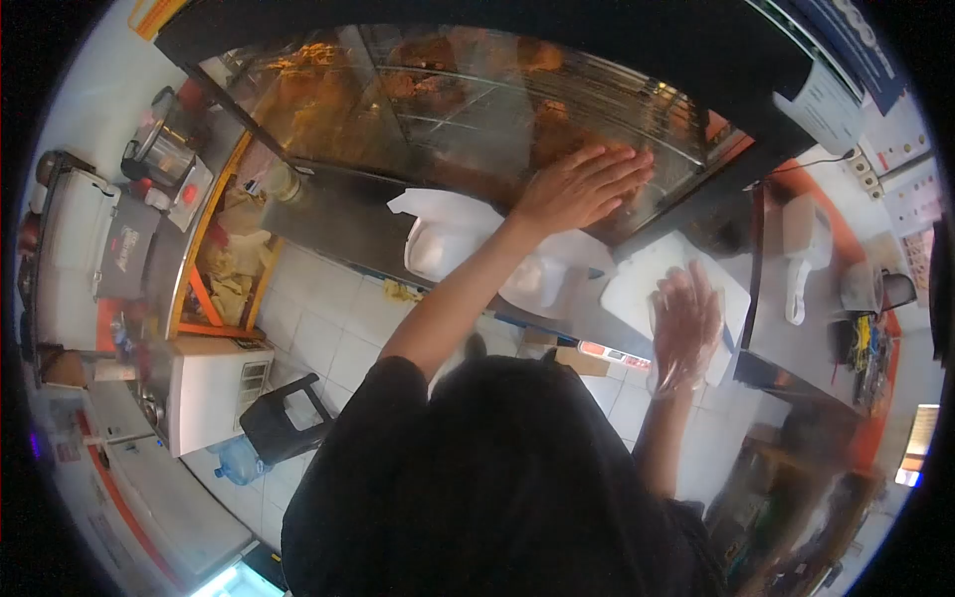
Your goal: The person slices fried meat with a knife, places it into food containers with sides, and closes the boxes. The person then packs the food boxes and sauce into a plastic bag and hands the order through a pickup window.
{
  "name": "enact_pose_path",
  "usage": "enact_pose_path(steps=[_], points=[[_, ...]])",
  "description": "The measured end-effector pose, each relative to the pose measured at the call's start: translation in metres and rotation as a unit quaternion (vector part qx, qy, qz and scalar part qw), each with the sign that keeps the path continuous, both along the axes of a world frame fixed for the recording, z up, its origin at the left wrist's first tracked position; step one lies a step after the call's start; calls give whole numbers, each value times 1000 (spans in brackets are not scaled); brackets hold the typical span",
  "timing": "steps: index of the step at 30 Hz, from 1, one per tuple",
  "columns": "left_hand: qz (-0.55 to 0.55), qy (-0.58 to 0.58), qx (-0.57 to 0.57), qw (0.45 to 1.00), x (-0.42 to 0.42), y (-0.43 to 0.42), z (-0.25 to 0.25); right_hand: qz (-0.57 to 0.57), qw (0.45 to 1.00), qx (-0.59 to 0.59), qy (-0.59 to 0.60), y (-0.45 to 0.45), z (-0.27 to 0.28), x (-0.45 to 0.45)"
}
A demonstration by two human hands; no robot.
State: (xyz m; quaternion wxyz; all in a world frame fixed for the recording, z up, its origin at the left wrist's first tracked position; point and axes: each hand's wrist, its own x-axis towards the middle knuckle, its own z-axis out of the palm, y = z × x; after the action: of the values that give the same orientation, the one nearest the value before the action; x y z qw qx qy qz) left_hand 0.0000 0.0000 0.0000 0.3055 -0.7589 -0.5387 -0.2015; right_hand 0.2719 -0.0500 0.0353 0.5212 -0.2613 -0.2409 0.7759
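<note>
My left hand (585, 189), bare, is stretched out with its fingers extended in front of the glass front of a heated display cabinet (463, 109); whether it touches the glass I cannot tell. Below that forearm lies an open white takeaway box (433, 249) with its lid flap raised, partly hidden by my arm. My right hand (686, 316) wears a clear plastic glove and is held over a white cutting board (629, 286), fingers extended and nothing visible in them. Behind the glass, browned food (423, 85) shows dimly on wire racks.
On the right counter lies a white scoop-like tool (799, 254). A blender (164, 149) stands at the left. On the tiled floor are a black stool (288, 416) and a blue water bottle (239, 461). Crumpled paper fills an orange-edged compartment (234, 259).
</note>
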Motion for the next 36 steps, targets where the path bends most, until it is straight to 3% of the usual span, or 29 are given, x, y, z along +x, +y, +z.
enact_pose_path(steps=[2,3,6,7,9,11,15,16,21,23,25,29,31,36], points=[[29,40,29,998,10,11,6,10,993,103,-57,4,24,-1],[25,66,27,997,-50,-11,2,4,994,100,-32,-14,13,-58],[-1,-12,-26,1000,-80,-27,-11,-42,938,201,-281,-21,44,-77],[-6,-10,-28,1000,-95,-35,-11,-50,888,233,-392,-22,62,-88],[29,-75,-31,996,-122,-50,-11,-70,756,422,-495,-11,79,-112],[58,-120,-15,991,-133,-66,-17,-128,536,573,-606,-1,106,-142],[123,-266,36,956,-134,-86,-20,-171,403,650,-621,42,117,-207],[165,-256,22,952,-135,-94,-14,-153,412,661,-608,61,119,-222],[131,-358,-24,924,-142,-160,-26,-106,408,671,-610,89,138,-273],[74,-454,-194,866,-145,-201,-33,-97,401,667,-620,100,144,-285],[97,-449,-271,846,-148,-244,-59,-92,400,658,-631,107,146,-286],[137,-535,-346,759,-145,-333,-120,-94,393,647,-647,121,150,-277],[147,-548,-352,744,-142,-367,-139,-99,391,640,-654,123,152,-269],[199,-583,-408,674,-146,-376,-136,-101,386,637,-660,125,149,-269]])
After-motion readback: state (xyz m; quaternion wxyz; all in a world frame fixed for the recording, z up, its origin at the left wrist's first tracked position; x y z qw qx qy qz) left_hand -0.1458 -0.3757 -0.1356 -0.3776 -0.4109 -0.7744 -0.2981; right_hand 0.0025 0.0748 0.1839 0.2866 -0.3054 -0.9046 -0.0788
